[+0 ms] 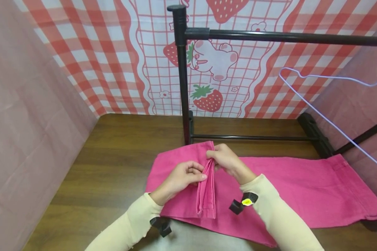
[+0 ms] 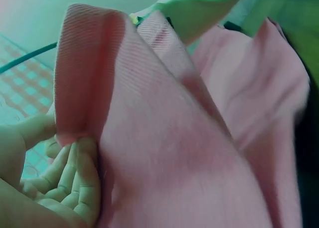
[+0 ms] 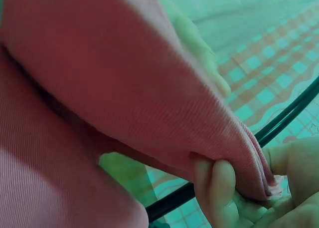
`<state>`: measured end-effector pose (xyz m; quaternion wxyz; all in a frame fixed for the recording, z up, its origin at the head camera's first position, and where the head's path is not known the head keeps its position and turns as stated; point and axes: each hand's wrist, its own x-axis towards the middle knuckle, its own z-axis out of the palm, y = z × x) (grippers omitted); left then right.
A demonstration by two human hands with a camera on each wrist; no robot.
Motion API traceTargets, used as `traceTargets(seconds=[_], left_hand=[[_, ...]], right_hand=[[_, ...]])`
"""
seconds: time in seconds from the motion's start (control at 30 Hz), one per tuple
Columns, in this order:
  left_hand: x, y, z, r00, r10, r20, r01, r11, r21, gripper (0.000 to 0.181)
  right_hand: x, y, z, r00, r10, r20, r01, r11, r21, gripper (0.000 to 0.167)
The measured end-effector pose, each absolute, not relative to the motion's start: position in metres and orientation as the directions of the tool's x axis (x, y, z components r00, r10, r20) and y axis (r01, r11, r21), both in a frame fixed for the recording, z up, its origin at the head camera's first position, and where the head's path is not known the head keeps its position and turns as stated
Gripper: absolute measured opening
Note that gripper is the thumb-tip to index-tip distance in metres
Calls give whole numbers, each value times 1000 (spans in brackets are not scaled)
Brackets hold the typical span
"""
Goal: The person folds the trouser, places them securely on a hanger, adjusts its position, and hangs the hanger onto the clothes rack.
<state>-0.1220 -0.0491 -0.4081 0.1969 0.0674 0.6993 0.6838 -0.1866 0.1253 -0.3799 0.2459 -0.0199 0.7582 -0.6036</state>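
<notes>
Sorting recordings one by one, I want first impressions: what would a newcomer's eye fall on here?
Probably the vivid pink cloth across the table, a fold pinched by the left hand and right hand in the head view's lower middle. Next, the checked strawberry backdrop behind, with a black rack before it and a pale purple hanger at right.

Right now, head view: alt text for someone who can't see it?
A person's left hand and right hand pinch the folded-back end of a pink garment on a brown table. A black rack stands behind, before a strawberry-print cloth; a lilac hanger shows at right.
</notes>
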Motion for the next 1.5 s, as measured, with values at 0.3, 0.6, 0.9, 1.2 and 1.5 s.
traceTargets(seconds=[0.3,0.6,0.9,1.2,1.5], left_hand=[[-102,-74,-408,-898,439,31,151,242,958,33],[-80,-90,-422,-819,510,264,446,274,852,55],[-60,-90,-438,-736,508,448,674,611,415,87],[-47,-97,-450,-770,467,435,594,774,220,103],[-44,-112,-459,-798,394,455,540,804,250,96]], right_hand=[[-189,127,-374,-844,-381,-378,373,89,-924,21],[-191,132,-367,-798,-467,-380,439,-18,-899,28],[-191,130,-363,-790,-505,-348,454,-102,-885,29],[-191,131,-360,-791,-520,-321,446,-131,-886,27],[-193,137,-364,-798,-503,-332,455,-143,-879,31]])
